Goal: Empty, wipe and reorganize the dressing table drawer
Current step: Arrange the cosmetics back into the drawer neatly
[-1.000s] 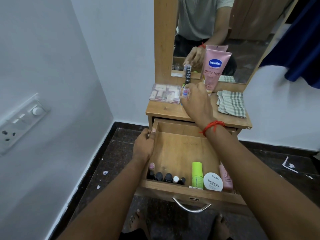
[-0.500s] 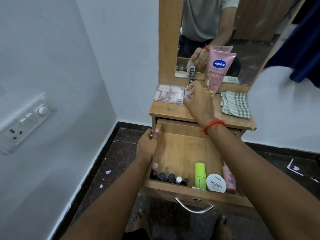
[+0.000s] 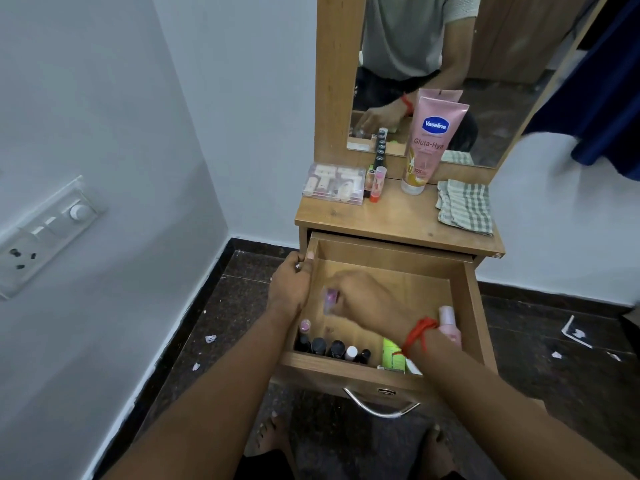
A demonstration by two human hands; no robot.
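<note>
One drawer [image 3: 464,306] pulled wide open, lower centre of the frame, just under the dressing table top [image 3: 398,220]. Down inside it, right hand [image 3: 367,303], fingers pinched on a small pink bottle [image 3: 329,299], blurred, over the drawer's left half; touching the wooden floor or not, cannot tell. Over on the drawer's left wall, left hand [image 3: 289,289], fingers curled over the top edge, gripping. Along the front wall, a row of small bottles [image 3: 332,348], upright; just right of them a green tube [image 3: 391,353], half hidden behind the wrist with its red thread [image 3: 417,336]. Against the right wall, a pale pink bottle [image 3: 448,322]. Up top, left to right: clear box [image 3: 334,183], red-based stick [image 3: 377,183] just beside it, strip of black caps [image 3: 380,147] leaning on the mirror [image 3: 502,81], Vaseline tube [image 3: 429,143] standing cap-down, checked cloth [image 3: 465,211]. Far left of frame, switch panel [image 3: 45,233] on the wall.
</note>
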